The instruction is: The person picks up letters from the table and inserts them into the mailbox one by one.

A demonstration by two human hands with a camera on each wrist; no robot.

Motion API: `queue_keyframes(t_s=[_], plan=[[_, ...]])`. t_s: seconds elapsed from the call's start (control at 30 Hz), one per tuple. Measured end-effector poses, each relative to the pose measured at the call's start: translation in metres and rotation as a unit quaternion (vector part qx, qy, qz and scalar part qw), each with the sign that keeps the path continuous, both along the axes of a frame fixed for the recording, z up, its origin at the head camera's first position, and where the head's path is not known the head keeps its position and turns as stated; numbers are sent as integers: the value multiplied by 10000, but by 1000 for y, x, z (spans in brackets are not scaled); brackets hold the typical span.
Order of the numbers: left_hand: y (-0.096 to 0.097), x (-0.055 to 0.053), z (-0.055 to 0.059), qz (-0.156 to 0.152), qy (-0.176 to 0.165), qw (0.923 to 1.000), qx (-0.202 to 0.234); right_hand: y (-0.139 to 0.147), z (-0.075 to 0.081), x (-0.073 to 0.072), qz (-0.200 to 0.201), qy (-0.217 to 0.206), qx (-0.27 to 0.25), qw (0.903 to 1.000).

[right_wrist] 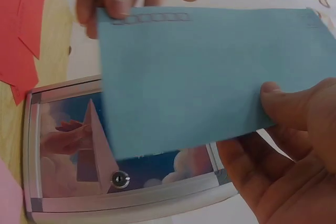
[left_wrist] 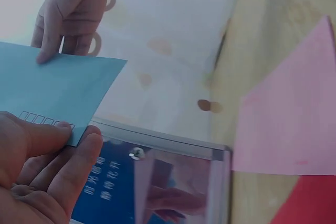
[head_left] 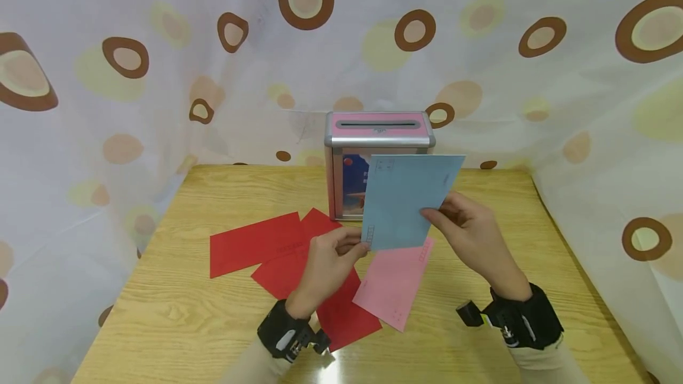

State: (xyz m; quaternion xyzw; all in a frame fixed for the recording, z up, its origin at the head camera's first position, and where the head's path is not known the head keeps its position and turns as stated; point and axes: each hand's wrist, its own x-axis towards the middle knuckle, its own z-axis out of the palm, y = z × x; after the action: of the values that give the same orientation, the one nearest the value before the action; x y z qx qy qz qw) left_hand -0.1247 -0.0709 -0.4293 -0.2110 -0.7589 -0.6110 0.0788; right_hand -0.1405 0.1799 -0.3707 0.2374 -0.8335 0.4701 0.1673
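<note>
We see a wooden table point(head_left: 171, 325); on it, a slotted box point(head_left: 380, 141); overlapping red envelopes point(head_left: 256, 245), perhaps three; a blue envelope point(head_left: 405, 200) raised before the box, above a pink envelope point(head_left: 392, 286); the right hand point(head_left: 472, 234) pinches the blue one's edge, the left hand point(head_left: 329, 258) its corner.

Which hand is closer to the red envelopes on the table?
The left hand. In the head view it overlaps the red envelopes, pinching a lower corner of the blue envelope; the right hand is farther off to their right, at its right edge.
</note>
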Motion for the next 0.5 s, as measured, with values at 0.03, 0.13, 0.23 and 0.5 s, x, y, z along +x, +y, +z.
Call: queue_keyframes(t_s=[0.03, 0.13, 0.23, 0.5], plan=[[1, -4, -1, 1, 84, 10000, 34, -1, 1, -1, 23, 67, 58, 10000], [4, -16, 3, -12, 423, 9991, 47, -5, 7, -4, 28, 260, 118, 9996], [6, -26, 16, -18, 848, 9964, -29, -9, 14, -5, -199, 390, 41, 9990], [8, -45, 57, 7, 1801, 9834, -228, -13, 35, -19, -480, 1518, 146, 9871]])
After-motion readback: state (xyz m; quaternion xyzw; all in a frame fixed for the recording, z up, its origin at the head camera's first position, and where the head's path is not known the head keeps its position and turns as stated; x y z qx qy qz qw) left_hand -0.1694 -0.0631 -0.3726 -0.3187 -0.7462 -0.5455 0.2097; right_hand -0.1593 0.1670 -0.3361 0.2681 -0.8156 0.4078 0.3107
